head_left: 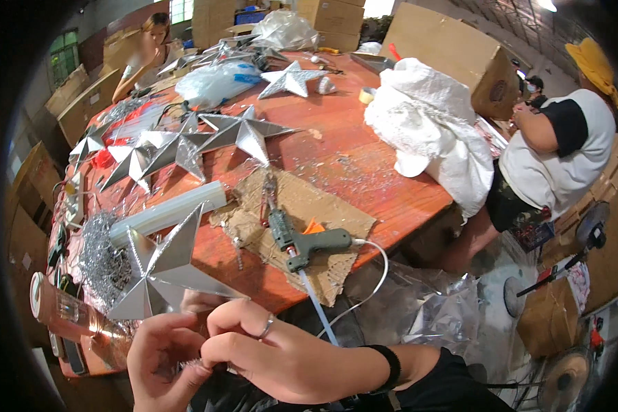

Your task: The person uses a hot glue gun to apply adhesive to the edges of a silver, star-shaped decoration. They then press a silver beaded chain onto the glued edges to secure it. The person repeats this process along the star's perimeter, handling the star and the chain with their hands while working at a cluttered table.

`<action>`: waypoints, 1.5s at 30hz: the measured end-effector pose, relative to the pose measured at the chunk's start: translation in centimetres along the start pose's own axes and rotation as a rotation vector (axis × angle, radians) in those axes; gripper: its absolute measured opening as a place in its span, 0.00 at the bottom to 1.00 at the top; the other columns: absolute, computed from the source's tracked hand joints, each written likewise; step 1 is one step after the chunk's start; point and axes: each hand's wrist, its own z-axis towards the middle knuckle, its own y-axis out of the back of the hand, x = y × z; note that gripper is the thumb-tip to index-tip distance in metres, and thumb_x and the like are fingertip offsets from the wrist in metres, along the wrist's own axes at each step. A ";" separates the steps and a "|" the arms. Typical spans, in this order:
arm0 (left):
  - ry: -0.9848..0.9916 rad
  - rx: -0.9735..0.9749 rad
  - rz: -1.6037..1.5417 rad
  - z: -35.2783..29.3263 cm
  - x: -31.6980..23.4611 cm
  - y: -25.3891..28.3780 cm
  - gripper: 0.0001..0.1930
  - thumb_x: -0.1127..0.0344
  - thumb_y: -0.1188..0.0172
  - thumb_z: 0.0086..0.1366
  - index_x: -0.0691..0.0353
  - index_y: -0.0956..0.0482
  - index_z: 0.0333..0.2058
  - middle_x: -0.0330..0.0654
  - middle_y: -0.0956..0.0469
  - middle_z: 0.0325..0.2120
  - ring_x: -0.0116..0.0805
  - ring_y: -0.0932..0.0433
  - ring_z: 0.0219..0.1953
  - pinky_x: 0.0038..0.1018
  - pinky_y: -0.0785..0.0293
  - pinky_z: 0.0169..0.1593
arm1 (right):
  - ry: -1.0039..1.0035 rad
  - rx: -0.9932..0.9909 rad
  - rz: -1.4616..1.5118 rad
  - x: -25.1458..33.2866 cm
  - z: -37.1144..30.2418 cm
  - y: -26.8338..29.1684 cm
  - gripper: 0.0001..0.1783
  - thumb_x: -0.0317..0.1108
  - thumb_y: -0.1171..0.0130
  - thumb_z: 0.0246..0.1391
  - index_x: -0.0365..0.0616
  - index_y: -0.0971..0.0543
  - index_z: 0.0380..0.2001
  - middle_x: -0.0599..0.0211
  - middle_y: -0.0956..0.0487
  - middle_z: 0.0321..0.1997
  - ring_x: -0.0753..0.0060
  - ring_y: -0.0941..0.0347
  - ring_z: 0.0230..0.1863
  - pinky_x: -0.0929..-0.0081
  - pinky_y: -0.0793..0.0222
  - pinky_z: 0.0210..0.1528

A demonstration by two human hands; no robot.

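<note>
My left hand and my right hand meet at the near table edge, fingers curled and pinched together. Between the fingertips shows a glittery bit of silver tinsel, mostly hidden by the fingers. Just beyond my hands a silver foil star is propped at the table edge, its lower points close to my fingers. Left of the star lies a tangled heap of silver tinsel. A green glue gun rests on a torn cardboard piece, a glue stick sticking out of it.
More silver stars lie across the red table, near a clear plastic bundle. A pink-lidded bottle is at the left edge. White sacking hangs over the right side. One person stands right; another is far left.
</note>
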 end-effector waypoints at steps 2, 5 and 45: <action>0.019 0.113 0.015 0.3 0.1 1.3 0.15 0.64 0.36 0.59 0.68 0.28 0.39 0.39 0.27 0.32 0.23 0.29 0.32 0.19 0.34 0.36 | -0.023 -0.025 0.056 -0.3 0.2 -0.3 0.12 0.15 0.47 0.50 0.41 0.27 0.37 0.65 0.38 0.39 0.67 0.37 0.37 0.76 0.37 0.41; -0.101 0.286 0.031 1.5 2.2 2.5 0.15 0.66 0.35 0.58 0.67 0.29 0.39 0.40 0.26 0.35 0.27 0.27 0.37 0.21 0.32 0.41 | -0.013 0.000 -0.047 -0.2 0.3 0.9 0.14 0.16 0.45 0.48 0.38 0.26 0.39 0.61 0.34 0.41 0.63 0.34 0.42 0.74 0.37 0.46; -0.131 -0.141 0.221 6.0 3.3 7.2 0.05 0.74 0.41 0.61 0.71 0.21 0.34 0.42 0.21 0.32 0.23 0.28 0.34 0.19 0.34 0.39 | -0.320 -0.154 -0.454 -3.6 0.8 2.8 0.05 0.18 0.39 0.45 0.36 0.21 0.28 0.67 0.23 0.26 0.78 0.33 0.24 0.83 0.41 0.26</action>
